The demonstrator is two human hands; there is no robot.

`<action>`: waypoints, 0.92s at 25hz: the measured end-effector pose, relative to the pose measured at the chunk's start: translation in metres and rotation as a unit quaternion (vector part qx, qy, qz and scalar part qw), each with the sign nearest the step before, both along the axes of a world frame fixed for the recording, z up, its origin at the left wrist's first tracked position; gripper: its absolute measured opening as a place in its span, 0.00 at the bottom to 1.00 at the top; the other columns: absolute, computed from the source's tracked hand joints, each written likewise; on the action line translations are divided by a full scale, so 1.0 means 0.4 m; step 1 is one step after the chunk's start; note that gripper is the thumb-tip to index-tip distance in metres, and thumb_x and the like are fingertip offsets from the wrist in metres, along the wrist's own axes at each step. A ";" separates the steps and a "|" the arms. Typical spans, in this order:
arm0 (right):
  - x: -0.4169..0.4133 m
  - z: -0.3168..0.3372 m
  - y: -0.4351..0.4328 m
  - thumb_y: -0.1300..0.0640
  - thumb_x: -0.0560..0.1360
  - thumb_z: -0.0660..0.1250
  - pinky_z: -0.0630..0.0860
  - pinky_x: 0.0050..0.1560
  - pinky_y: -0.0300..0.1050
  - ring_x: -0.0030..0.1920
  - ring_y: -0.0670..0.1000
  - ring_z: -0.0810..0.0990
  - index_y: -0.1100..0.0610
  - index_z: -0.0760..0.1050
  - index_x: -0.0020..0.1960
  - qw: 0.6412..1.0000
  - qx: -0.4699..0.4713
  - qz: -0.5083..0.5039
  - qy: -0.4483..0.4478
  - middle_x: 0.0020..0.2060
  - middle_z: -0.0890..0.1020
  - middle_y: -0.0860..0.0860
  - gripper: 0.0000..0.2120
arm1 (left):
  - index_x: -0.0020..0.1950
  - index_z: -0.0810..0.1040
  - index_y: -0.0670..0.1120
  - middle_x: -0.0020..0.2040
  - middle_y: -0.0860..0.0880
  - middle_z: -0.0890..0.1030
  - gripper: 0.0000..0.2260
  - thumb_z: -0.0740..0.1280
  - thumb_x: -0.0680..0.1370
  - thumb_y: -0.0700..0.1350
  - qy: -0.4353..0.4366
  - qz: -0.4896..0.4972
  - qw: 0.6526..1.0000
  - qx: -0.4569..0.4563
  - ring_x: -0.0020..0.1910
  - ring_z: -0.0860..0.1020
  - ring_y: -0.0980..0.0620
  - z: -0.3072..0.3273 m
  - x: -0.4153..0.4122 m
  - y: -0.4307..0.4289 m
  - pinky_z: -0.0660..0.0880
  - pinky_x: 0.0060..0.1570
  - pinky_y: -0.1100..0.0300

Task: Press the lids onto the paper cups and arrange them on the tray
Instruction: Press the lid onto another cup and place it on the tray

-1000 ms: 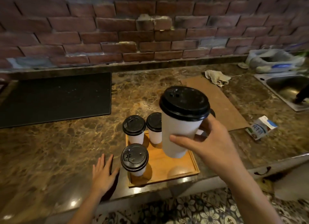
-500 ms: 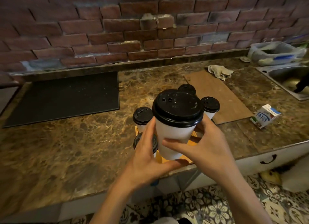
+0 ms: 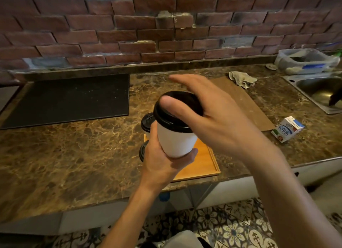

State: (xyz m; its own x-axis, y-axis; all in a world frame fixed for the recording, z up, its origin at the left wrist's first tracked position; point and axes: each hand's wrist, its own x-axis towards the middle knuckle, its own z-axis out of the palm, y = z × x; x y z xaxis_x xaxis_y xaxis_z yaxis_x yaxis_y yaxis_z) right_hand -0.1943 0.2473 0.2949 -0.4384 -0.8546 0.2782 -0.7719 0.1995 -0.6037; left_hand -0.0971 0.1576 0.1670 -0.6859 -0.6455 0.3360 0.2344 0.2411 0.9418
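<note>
step: pressing the lid (image 3: 167, 121) home on the paper cup (image 3: 175, 142) (judged from where the thumb lay).
left hand (image 3: 162, 161): fingers curled round the cup's lower wall, holding it tilted in the air above the tray (image 3: 205, 162).
right hand (image 3: 218, 118): spread over the lid, fingers straight, thumb flat on the near rim.
lidded cups (image 3: 147, 120): on the tray, mostly hidden.
next: probably firm pressure all round the rim, then setting the cup upright on the tray's bare part.

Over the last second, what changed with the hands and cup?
The left hand came up off the counter and took hold of the paper cup low down. The right hand let go of its side and moved on top, thumb pressing the lid. The cup now tilts. The tray and milk carton stayed put.
</note>
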 end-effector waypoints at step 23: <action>-0.076 0.091 -0.038 0.47 0.75 0.66 0.74 0.50 0.30 0.53 0.40 0.78 0.48 0.80 0.59 0.988 -0.054 0.143 0.012 0.52 0.81 0.42 0.14 | 0.69 0.65 0.44 0.57 0.54 0.77 0.40 0.80 0.61 0.46 -0.026 -0.079 0.994 -0.068 0.55 0.78 0.56 0.104 -0.043 -0.052 0.78 0.44 0.66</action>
